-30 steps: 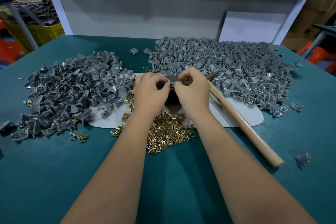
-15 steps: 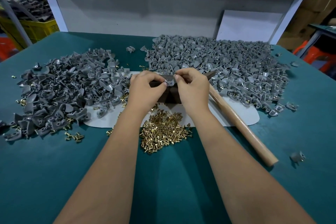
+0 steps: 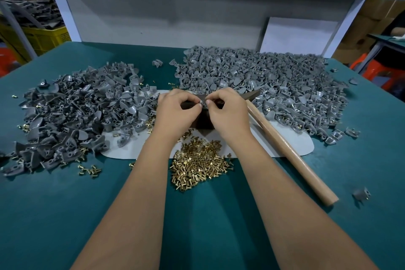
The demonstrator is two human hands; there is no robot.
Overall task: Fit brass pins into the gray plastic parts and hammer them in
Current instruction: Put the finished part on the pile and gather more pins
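Leftmost, a sprawling heap of gray plastic parts (image 3: pixel 74 114) lies on the teal table (image 3: pixel 65 215), brass glinting among many of them, so these are probably the finished ones. At centre, the left hand (image 3: pixel 175 112) and right hand (image 3: pixel 228 112) meet over a dark block (image 3: pixel 202 123), fingertips pinching one small gray plastic piece (image 3: pixel 203 103) between them; whether a pin is in it is too small to tell. Just nearer lies a loose pile of short brass pins (image 3: pixel 199 160). Rightward, the wooden-handled hammer (image 3: pixel 291 151) rests untouched beside a larger gray mound (image 3: pixel 263 85), seemingly still to do, so much work remains.
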